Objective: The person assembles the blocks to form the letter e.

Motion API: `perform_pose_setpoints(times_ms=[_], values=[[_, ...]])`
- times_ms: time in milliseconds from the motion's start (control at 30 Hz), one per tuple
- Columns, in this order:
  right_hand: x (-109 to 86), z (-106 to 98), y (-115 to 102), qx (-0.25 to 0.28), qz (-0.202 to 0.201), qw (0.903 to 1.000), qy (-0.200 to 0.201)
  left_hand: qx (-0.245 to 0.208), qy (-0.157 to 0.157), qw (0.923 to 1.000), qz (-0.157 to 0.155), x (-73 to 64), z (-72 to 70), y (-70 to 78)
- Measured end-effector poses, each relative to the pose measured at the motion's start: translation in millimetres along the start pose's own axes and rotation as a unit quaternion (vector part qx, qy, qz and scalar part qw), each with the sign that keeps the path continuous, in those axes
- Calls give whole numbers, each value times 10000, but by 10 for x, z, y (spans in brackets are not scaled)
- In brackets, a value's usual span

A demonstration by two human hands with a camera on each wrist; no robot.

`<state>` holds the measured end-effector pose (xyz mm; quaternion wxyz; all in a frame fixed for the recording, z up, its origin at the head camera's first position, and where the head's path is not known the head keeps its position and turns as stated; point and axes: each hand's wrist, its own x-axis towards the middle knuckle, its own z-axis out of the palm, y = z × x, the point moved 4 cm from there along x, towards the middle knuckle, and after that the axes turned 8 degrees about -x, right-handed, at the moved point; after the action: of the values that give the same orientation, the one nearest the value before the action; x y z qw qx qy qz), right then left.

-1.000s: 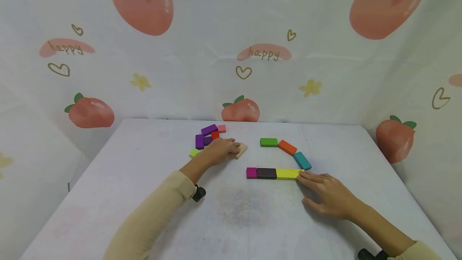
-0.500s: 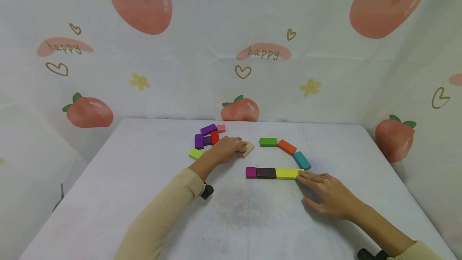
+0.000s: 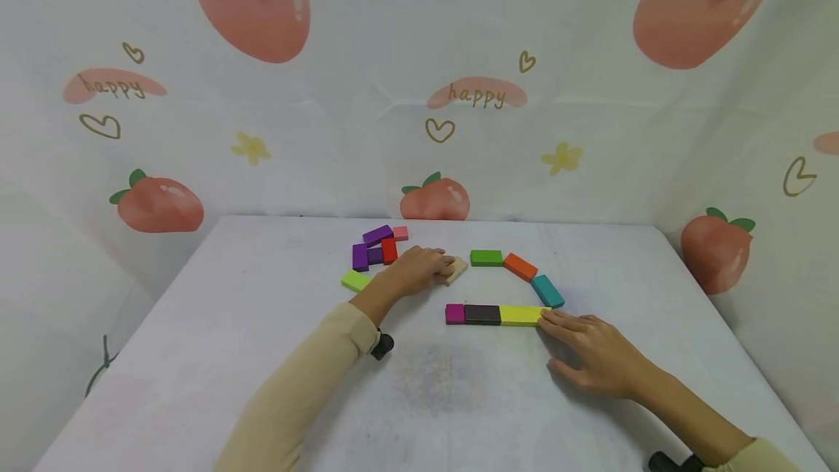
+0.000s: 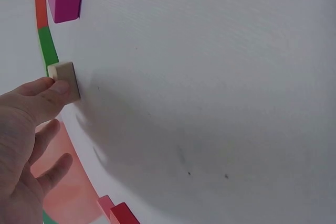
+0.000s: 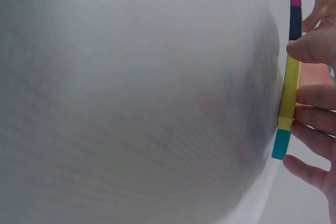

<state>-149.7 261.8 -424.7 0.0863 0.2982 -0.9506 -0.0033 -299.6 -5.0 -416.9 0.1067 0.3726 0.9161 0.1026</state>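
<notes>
My left hand (image 3: 416, 272) pinches a plain wooden block (image 3: 458, 270) between thumb and forefinger, low over the table. In the left wrist view the block (image 4: 65, 71) stands close by the end of the green block (image 4: 48, 45); whether they touch is unclear. The green block (image 3: 486, 258), an orange block (image 3: 521, 266) and a teal block (image 3: 548, 290) form a curve. It meets a straight row of magenta (image 3: 455, 314), black (image 3: 482, 315) and yellow (image 3: 521, 315) blocks. My right hand (image 3: 599, 359) rests its extended fingertips at the yellow block's right end.
Left of my left hand lie loose blocks: purple ones (image 3: 360, 257), a red one (image 3: 390, 250), a pink one (image 3: 400, 233) and a lime one (image 3: 355, 281). A printed cloth (image 3: 367, 122) hangs behind the white table (image 3: 275, 297).
My left hand has slid the wooden block to the right, closer to the green block. The right hand has stayed at the yellow block.
</notes>
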Motion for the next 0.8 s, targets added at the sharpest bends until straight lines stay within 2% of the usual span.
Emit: perform_pose_setpoints(times_ms=[333,500,800], values=[[0,-8,3,-20,-36,10000,76,337,-18,9993,156,47,-16,32],[-6,-3,6,-27,-49,9999,90,282,65,9994,197,64,-8,33],[-6,0,1,11,-32,10000,79,2,184,9998,80,92,-3,41]])
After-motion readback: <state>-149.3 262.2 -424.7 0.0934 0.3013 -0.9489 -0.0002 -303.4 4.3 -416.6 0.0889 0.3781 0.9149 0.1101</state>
